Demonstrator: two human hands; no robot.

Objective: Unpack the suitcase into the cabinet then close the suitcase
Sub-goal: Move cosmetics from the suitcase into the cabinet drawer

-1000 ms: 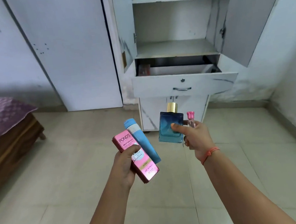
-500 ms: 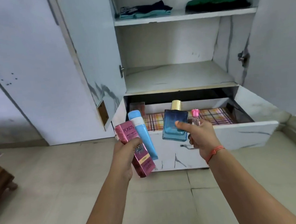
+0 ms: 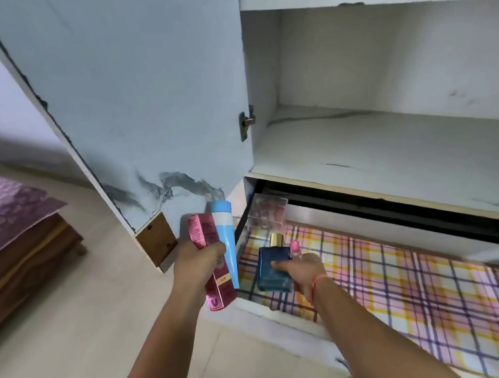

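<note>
1. At lower centre, my left hand [image 3: 198, 257] grips a pink box [image 3: 219, 293] and blue tube [image 3: 226, 234].
2. My right hand [image 3: 304, 270] grasps a blue bottle [image 3: 273, 265] and pink-capped vial [image 3: 294, 246] over the cabinet's [image 3: 392, 149] open drawer [image 3: 270, 313].

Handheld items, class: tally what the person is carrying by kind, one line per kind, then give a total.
Boxes: 1, the pink box in the left hand
Tubes: 1, the light blue tube, also in the left hand
Bottles: 2, the blue perfume bottle and the small pink-capped bottle, both in the right hand
Total: 4
</note>
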